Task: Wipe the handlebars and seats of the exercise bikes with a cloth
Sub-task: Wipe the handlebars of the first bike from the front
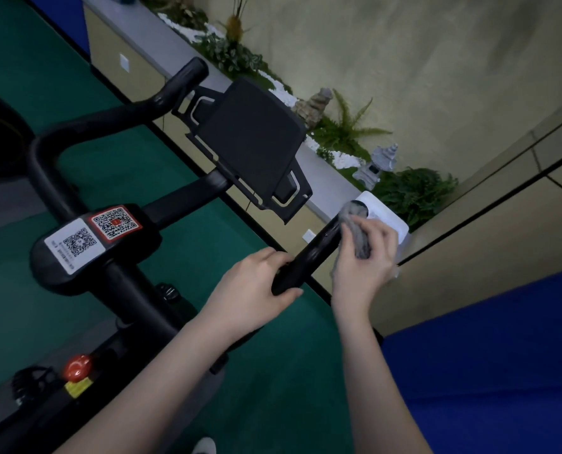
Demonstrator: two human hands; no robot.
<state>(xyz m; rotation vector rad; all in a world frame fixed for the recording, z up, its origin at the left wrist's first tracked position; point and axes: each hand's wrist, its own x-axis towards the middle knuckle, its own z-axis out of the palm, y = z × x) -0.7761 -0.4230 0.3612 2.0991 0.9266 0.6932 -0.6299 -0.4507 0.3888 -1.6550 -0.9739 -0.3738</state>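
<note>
A person's left hand (256,290) curls around the near end of an exercise bike's black handlebar (305,257), while the right hand (364,257) grips a bunched grey cloth (355,224) and presses it against the bar's far tip. A dark screen (250,139) sits at the bar's centre, above green flooring (207,244).

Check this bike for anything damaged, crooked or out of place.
Nothing stands out. The left hand grips the handlebar, the right hand presses the grey cloth on its end, and both QR stickers lie flat.
</note>
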